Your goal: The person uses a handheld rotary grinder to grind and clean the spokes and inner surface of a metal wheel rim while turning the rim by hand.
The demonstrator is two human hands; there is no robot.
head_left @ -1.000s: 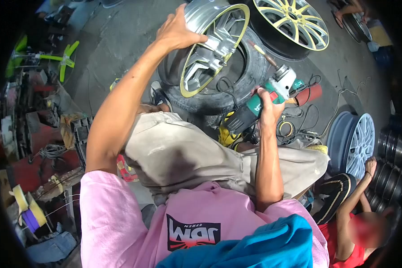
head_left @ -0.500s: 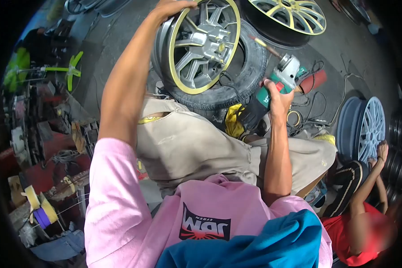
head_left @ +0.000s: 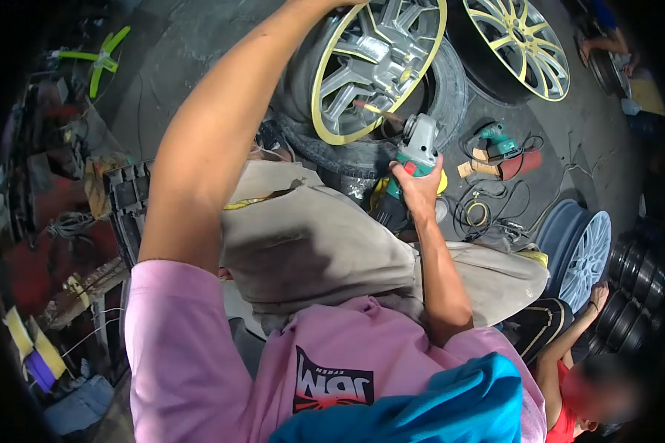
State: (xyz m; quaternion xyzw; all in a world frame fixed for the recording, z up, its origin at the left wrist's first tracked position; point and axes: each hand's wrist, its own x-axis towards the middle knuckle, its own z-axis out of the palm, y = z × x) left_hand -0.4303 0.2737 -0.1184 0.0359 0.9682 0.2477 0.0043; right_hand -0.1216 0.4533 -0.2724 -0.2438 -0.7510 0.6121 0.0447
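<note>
A tilted alloy wheel (head_left: 373, 52) with a yellow-edged face rests on a tire (head_left: 325, 156). My left hand (head_left: 341, 3) is at the wheel's upper rim, holding it, mostly cut off by the frame's top edge. My right hand (head_left: 420, 189) is wrapped round a green and grey power tool (head_left: 421, 144), thumb beside its red switch. The tool's thin shaft points left, its tip in front of the wheel's lower spokes; whether it touches them I cannot tell.
Another yellow-edged wheel (head_left: 521, 40) lies at upper right. Below it are a second green tool (head_left: 501, 142), a red cylinder (head_left: 521, 165) and looped cables (head_left: 480, 207). A person in red (head_left: 565, 421) sits at lower right by a grey-blue wheel (head_left: 585, 251). Clutter fills the left.
The wheel has turned and shifts rightward in view with my left hand. My right hand has brought the tool left, so its tip now overlaps the wheel's face.
</note>
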